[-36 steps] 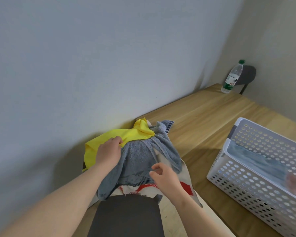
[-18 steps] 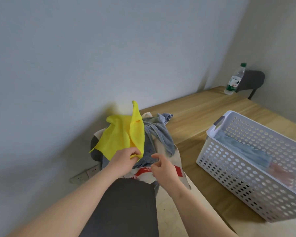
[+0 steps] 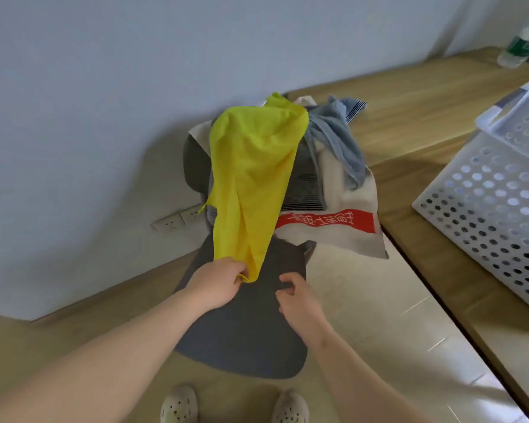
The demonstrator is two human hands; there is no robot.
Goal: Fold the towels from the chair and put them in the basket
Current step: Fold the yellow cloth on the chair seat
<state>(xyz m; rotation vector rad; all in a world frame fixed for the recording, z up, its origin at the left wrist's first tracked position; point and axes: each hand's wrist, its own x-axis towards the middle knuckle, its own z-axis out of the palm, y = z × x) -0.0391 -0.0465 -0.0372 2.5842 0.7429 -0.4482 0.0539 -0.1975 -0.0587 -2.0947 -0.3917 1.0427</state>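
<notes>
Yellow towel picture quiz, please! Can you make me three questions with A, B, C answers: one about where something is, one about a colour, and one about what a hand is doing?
1. Where does the white basket stand?
A) on the wooden table
B) on a bed
C) on a shelf

2. What colour is the band on the white towel?
A) green
B) red
C) purple

3. What is the left hand doing?
A) pinching the yellow towel
B) lying flat and open
C) making an empty fist

Answers:
1 A, its base rests on the wooden top.
2 B, a red strip with white writing crosses it.
3 A, its fingers nip the towel's lower end.
</notes>
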